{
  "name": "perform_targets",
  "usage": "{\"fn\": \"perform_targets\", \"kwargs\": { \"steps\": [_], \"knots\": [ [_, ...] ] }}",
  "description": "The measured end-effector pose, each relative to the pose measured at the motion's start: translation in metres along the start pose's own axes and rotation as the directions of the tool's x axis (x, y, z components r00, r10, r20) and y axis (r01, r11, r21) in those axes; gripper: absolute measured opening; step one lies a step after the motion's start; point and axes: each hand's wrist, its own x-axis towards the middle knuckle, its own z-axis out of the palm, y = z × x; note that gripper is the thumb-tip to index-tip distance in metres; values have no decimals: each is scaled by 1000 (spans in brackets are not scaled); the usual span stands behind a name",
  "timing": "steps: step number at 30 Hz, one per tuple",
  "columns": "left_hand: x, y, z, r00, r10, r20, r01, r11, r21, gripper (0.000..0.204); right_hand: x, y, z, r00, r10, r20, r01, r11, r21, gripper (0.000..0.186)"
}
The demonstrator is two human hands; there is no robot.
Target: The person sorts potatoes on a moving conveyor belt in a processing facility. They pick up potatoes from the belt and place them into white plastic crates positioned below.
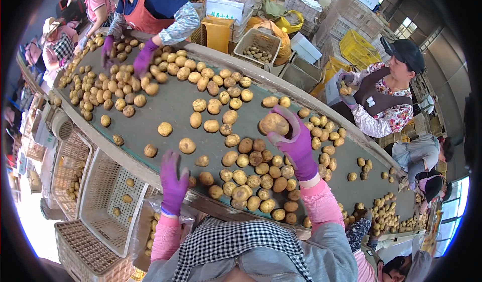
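Observation:
My right hand (297, 142), in a purple glove, grips a large potato (274, 124) over the middle of the sorting belt (165, 101). My left hand (173, 182), gloved in the same purple, is at the near edge of the belt with its fingers apart and nothing in them. Close to it lie a few loose potatoes (202, 160). A dense cluster of potatoes (254, 182) covers the belt between my two arms. Further potatoes (213, 106) are scattered beyond, toward the far rail.
Across the belt, a co-worker's purple-gloved hands (144, 57) reach among potatoes at the upper left. Another person (384, 91) at the far right holds small potatoes. Plastic crates (107, 201) stand at my left, below the rail. More crates (258, 45) and sacks (292, 20) sit beyond the belt.

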Motion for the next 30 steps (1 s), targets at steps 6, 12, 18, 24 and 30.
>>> {"fn": "perform_targets", "kwargs": {
  "steps": [6,12,18,24,30],
  "knots": [
    [6,10,3,991,-130,-24,129,991,-17,56,6,15,9,987,-155,-36,151,984,-98,68],
    [9,14,26,978,-205,-29,207,971,124,56,1,12,6,990,-143,5,143,988,62,65],
    [9,9,36,967,-254,-18,254,966,37,58,-13,13,-7,953,-302,-24,302,953,8,61],
    [7,6,56,952,-304,-32,290,930,-226,52,-21,-13,-39,686,-726,46,721,670,-178,68],
    [3,18,57,948,-315,46,314,900,-302,49,-13,-7,-74,250,-925,-284,930,312,-196,78]
  ]
}}
